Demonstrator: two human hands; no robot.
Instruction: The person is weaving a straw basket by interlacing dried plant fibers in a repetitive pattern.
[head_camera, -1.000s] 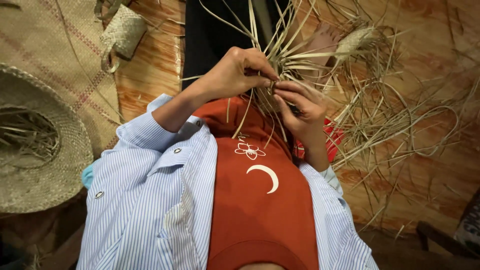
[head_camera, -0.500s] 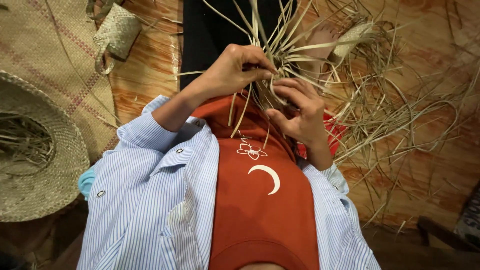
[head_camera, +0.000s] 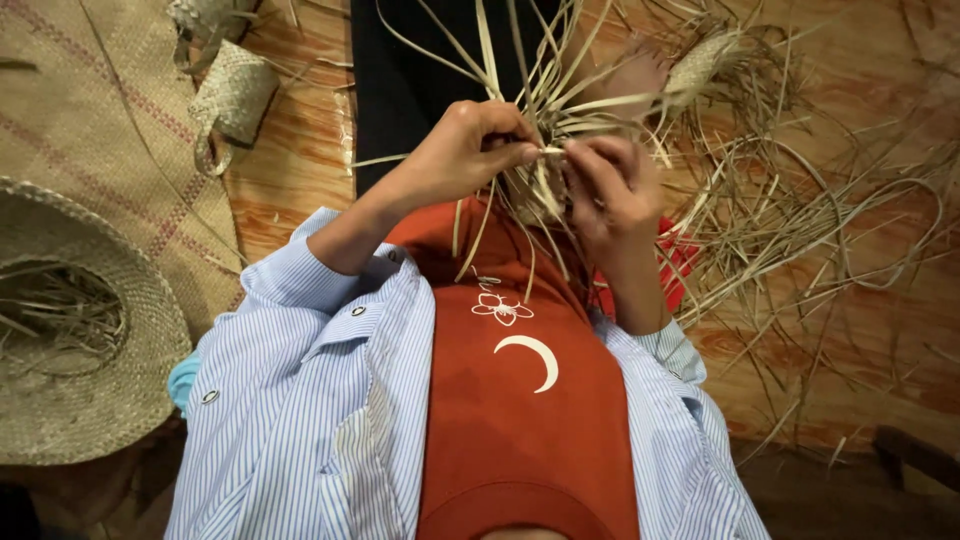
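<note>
A bundle of pale dry straw strips (head_camera: 545, 95) fans upward from between my two hands, held above my lap. My left hand (head_camera: 470, 150) pinches strips with thumb and fingertips. My right hand (head_camera: 610, 185) grips the woven start of the same bundle just to the right, fingertips nearly touching the left ones. Loose ends hang down over my red top. I wear a blue striped shirt with rolled sleeves.
A large woven basket (head_camera: 120, 400) with loose straw inside sits at the left. A woven mat (head_camera: 90, 110) lies at upper left, with a small woven pouch (head_camera: 235, 95) beside it. Loose straw (head_camera: 800, 230) litters the wooden floor at the right.
Both hands stay on the straw bundle; the fingers have shifted slightly, and the left thumb and fingers now pinch a strip nearer the right hand. The view has tilted a little.
</note>
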